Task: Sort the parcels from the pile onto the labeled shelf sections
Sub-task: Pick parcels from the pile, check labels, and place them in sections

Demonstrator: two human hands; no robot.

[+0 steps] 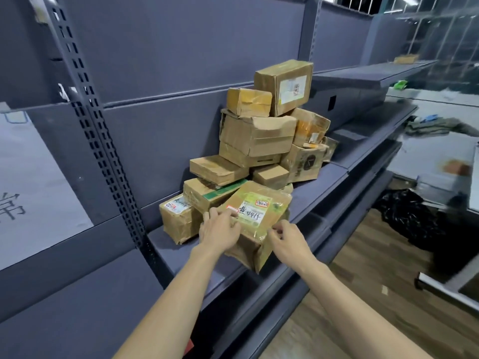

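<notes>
In the head view, both hands are on the nearest parcel [255, 224], a brown box wrapped in tape with a green and white label and handwriting on its upper face. It lies tilted at the near end of the pile [261, 141], which stands on the grey shelf [324, 182], and its near corner hangs over the front edge of the shelf. The left hand [220, 230] rests on the left part of the upper face; its fingers [213, 213] lie rather flat near a small red and white sticker and do not seem to clench anything. The right hand [286, 238] is at the right near edge, with its fingers curled and pinching the edge or the tape there. The step in hand appears to be taking this parcel and reading its label. To do it well, I think the person should grip both sides firmly before lifting, because the tape looks slippery. The parcel should come toward the person, not upward, since other boxes lean close behind it and could slide. A sheet with a large written sign [15, 206] lies on the far left section, probably a section label.
</notes>
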